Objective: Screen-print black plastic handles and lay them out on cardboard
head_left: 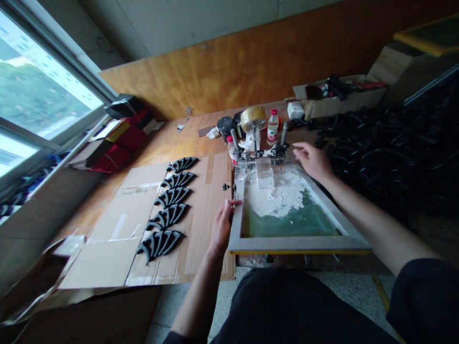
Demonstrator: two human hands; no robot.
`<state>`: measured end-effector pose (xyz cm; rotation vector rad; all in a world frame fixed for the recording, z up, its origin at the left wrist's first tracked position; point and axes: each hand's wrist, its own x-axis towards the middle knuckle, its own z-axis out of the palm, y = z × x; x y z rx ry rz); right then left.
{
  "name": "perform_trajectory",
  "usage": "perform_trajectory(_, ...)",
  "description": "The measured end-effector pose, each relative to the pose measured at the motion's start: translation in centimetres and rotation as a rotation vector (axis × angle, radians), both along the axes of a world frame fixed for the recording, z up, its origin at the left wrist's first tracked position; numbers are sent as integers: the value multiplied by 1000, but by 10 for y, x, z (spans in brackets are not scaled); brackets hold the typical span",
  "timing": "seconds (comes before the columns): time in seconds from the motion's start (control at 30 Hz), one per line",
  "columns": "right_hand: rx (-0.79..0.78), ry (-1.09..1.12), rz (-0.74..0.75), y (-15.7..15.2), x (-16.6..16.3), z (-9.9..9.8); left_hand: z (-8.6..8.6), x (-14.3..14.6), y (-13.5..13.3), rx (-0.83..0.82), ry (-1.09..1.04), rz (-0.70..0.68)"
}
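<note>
A framed printing screen (303,243) lies in front of me, with white ink (278,193) spread over its green mesh. My left hand (222,224) grips the frame's left rail, thumb on top. My right hand (312,160) rests at the frame's far right corner, fingers bent and apart, holding nothing I can see. A clear squeegee (264,174) stands in the ink near the far rail. Several black curved plastic parts (168,215) lie in a column on flattened cardboard (118,239) to the left.
Behind the screen stand a clamp hinge (258,153), a tape roll (253,117), a small bottle (273,126) and dark jars (225,126). A big heap of black parts (390,148) fills the right. Cardboard boxes (340,98) sit at the back, a window (32,95) on the left.
</note>
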<state>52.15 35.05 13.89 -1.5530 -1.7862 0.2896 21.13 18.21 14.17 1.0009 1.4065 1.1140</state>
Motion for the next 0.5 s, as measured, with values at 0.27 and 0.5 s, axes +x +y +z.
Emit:
perform_trajectory(0.27, -264, -186, 307, -79, -16, -96, 54, 31, 59, 300, -228, 79)
perform_trajectory(0.5, -310, -367, 324, -143, -99, -84, -40, 81, -16, -477, -433, -134)
